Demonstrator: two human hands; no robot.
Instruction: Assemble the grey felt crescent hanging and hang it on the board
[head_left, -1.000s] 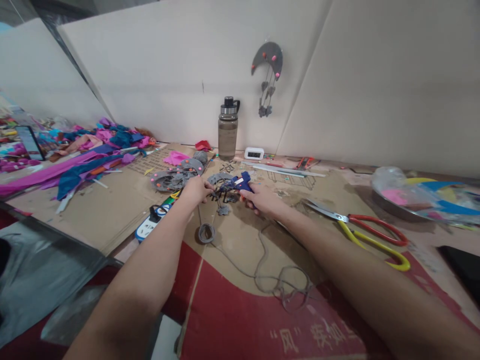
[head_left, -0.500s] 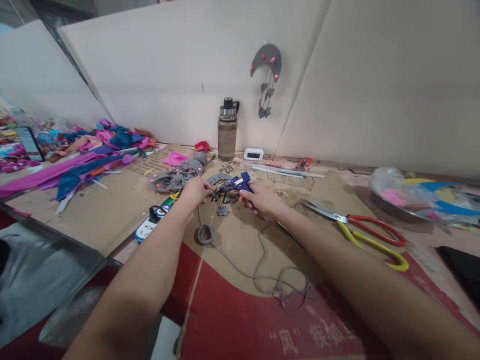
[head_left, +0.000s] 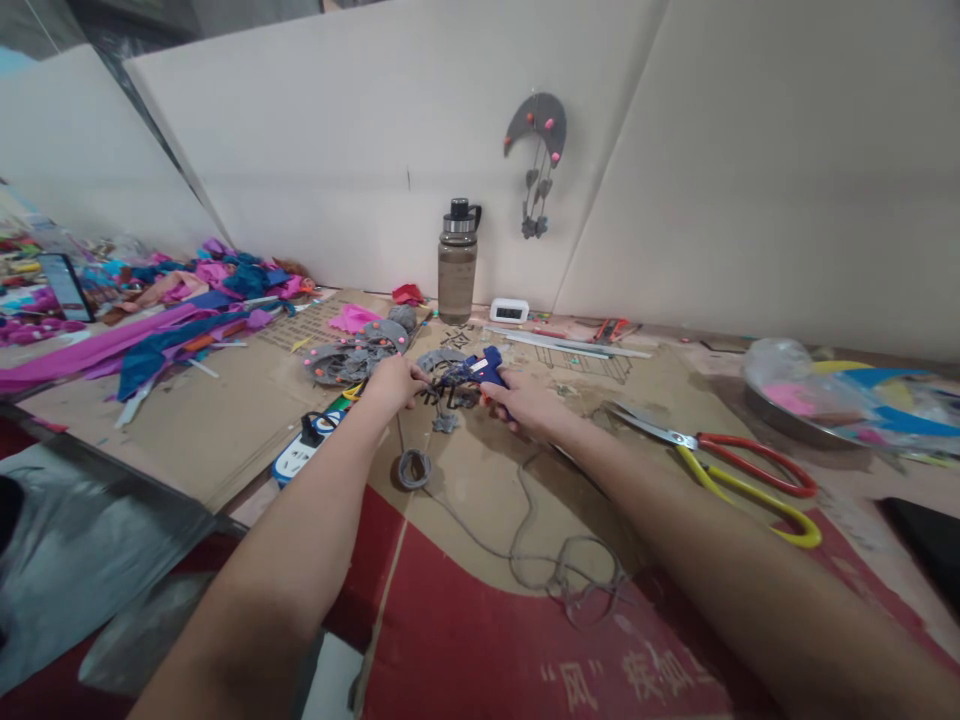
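My right hand [head_left: 529, 400] is wrapped round a blue hot glue gun [head_left: 487, 367], whose dark, glue-smeared nozzle points left. Opposite it, my left hand [head_left: 394, 388] pinches a grey cord [head_left: 401, 432]; the exact grip at the fingertips is too small to make out. Under the nozzle lies a small grey felt piece [head_left: 445, 423], and a grey felt crescent [head_left: 441, 358] is just behind. Below my left hand the cord runs to a small coil [head_left: 413, 468], then trails right into a loose tangle [head_left: 589, 575]. Finished-looking grey crescents with pink and orange dots [head_left: 337, 362] are stacked left of my hands.
Scissors with red and yellow handles [head_left: 720, 460] lie right of my forearm, near a metal bowl [head_left: 795, 425]. A power strip [head_left: 304, 455] sits by my left forearm. Behind stand a water bottle [head_left: 457, 275] and small clock [head_left: 509, 311]. Felt scraps [head_left: 187, 310] cover the left.
Both hands hold nearly the same place, the glue gun still at the grey pieces. The whole view has shifted very slightly.
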